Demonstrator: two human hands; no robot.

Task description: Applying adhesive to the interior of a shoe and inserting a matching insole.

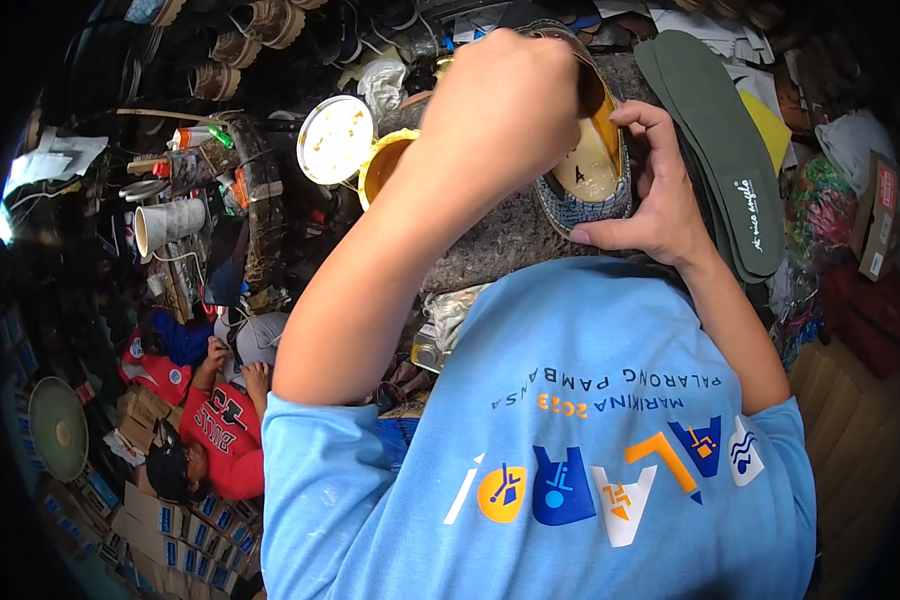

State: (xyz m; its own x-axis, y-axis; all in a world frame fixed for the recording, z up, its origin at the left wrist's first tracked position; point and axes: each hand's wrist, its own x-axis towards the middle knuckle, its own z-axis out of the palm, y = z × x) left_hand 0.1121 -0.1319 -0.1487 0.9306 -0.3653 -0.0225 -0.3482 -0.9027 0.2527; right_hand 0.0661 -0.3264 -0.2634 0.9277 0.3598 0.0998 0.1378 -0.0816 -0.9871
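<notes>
Shoe (582,212): under our hands, opening up, on a rough dark surface (485,240).
Left grip (510,105): curled at the opening; contents hidden, we can't tell.
Right grip (660,195): pinching the shoe's side.
Progress: inside seems partly coated, we judge; green insoles (700,130) lie loose, unfitted.
Room: tight; yellow pot (398,137) beside left forearm (370,290), insoles near right grip; bare strip below the shoe.

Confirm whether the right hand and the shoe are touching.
Touching. The head view shows the right hand gripping the shoe, its thumb lying against the shoe's near end.
</notes>
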